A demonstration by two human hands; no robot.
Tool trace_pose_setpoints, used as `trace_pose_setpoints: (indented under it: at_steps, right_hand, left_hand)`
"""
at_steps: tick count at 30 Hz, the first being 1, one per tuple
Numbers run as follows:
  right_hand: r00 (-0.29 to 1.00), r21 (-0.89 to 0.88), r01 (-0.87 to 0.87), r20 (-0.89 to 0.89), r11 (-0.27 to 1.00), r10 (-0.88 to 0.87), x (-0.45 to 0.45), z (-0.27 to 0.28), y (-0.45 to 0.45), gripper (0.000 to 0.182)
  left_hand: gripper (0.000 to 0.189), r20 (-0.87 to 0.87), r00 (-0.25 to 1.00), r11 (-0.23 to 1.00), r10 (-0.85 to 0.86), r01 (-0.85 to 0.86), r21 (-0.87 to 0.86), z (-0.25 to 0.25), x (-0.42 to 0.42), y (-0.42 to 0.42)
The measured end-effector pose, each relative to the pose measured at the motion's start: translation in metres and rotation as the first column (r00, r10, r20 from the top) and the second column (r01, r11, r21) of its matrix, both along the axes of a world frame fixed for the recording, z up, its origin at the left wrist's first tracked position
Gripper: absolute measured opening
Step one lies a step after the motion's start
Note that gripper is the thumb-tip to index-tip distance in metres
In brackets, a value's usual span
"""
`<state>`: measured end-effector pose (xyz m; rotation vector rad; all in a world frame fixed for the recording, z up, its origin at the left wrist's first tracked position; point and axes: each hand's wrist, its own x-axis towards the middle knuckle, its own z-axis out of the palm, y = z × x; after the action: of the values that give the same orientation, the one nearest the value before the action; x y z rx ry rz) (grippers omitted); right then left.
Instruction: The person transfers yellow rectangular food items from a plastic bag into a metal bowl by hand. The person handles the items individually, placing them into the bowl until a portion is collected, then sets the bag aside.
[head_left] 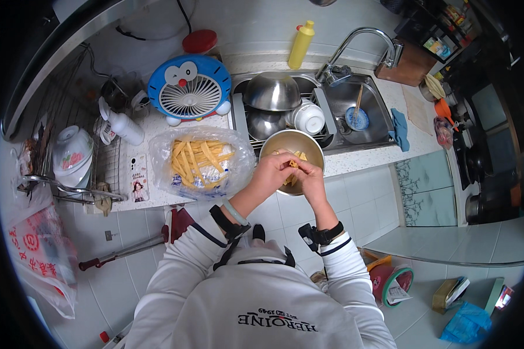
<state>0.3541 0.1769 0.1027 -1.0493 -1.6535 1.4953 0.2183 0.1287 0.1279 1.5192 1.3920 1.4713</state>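
Note:
Over a round metal bowl (267, 144) at the counter's front edge, my left hand (274, 171) and my right hand (311, 176) meet fingertip to fingertip. Between their fingers is a small yellowish piece of dried food (293, 164), which looks like dried tofu skin. More such pieces (302, 155) lie inside the bowl, partly hidden by the hands. To the left, a clear plastic bag (240, 152) lies spread on the counter, with long yellow dried tofu sticks (192, 159) in it.
Behind the bowl, a rack over the sink holds an upturned steel bowl (273, 90) and white bowls (309, 118). The right basin (338, 98) has a blue-patterned dish (357, 118). A blue fan (190, 87), spray bottle (129, 128), phone case (138, 179) and wire dish rack (107, 165) stand or lie leftward.

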Motion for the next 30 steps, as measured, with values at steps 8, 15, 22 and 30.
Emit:
trace_pose_setpoints:
  at_steps: [8,15,22,30]
  right_hand:
    - [0.995,0.018,-0.011,0.102,1.000,0.009,0.002,-0.006,-0.003,0.023]
    - [0.999,-0.032,0.020,-0.037,0.999,-0.021,0.000,-0.004,-0.002,0.029]
    - [0.991,-0.040,0.036,0.132,0.999,-0.030,0.001,-0.002,-0.006,0.026]
    - [0.893,0.273,0.146,0.377,0.951,-0.245,0.019,-0.042,0.010,0.026]
  left_hand:
    - [0.021,0.029,0.999,0.997,-0.024,0.026,-0.071,-0.006,0.002,-0.008]
    - [0.038,0.527,0.849,0.972,-0.050,0.162,-0.169,-0.014,-0.012,-0.013]
    - [0.056,0.716,0.697,0.961,0.030,0.176,-0.212,-0.022,-0.019,-0.015]
    - [0.035,0.399,0.886,0.882,0.236,-0.022,-0.471,-0.043,-0.046,-0.051]
